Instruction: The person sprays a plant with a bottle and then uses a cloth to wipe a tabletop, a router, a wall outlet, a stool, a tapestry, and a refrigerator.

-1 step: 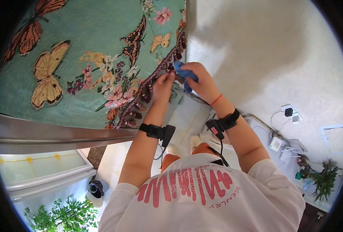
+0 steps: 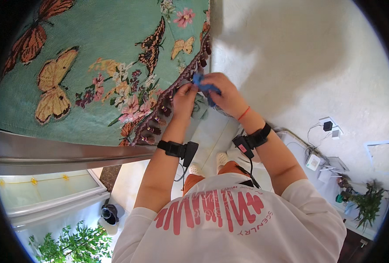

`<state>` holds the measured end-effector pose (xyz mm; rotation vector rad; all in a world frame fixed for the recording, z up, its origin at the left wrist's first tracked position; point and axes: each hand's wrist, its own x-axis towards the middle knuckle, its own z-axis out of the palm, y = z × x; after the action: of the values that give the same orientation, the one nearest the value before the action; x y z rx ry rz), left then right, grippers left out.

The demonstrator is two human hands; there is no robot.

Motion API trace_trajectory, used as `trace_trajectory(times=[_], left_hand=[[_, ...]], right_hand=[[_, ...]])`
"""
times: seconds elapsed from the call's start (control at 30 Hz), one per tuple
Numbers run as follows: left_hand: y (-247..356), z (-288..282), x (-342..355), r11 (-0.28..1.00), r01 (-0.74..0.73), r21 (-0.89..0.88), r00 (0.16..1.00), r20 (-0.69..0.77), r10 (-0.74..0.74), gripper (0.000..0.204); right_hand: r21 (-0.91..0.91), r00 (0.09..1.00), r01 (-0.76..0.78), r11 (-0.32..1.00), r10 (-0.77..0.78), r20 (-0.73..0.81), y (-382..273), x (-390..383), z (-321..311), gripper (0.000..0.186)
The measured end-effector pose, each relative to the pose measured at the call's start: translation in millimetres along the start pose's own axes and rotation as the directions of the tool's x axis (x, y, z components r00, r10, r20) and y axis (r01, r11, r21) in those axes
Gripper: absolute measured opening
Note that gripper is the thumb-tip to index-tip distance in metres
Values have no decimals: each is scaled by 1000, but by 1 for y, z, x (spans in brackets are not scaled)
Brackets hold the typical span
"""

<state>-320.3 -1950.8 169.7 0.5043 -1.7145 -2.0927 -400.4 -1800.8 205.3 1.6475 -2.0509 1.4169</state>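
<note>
A green cloth cover with butterflies and flowers lies at the upper left, edged with a dark tasselled fringe. My left hand is closed in a pinch at this fringe, near the cover's right side. Just to its right, my right hand grips a crumpled blue cloth, whose end touches or nearly touches my left fingertips. Below the fingers hangs a grey-green patterned piece, partly hidden. What exactly sits between the left fingertips is too small to tell.
A pale wall rises close on the right, with a socket and black plug lower down. A white box-shaped device with cables and a potted plant are at the right. Leafy greenery stands lower left.
My right hand with the blue cloth has shifted slightly left and down, toward my left fingertips. My left hand stays at the fringe.
</note>
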Motion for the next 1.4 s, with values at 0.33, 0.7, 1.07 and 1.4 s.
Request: trace_trajectory(times=[0.33,0.7,1.07,1.4], left_hand=[[14,-1,-8,995,52,85,995,-90,-44,24],[8,-14,-31,989,48,139,998,-36,-44,27],[8,0,-37,878,-134,459,962,-151,226,72],[24,-6,-37,886,-21,463,993,-91,71,32]], right_hand=[[-47,998,-65,997,66,23,-13,-10,6,29],[-19,959,-283,959,283,3,1,-18,7,28],[185,909,-413,892,418,16,3,-13,16,30],[307,941,-282,909,324,-96,-30,-3,1,35]])
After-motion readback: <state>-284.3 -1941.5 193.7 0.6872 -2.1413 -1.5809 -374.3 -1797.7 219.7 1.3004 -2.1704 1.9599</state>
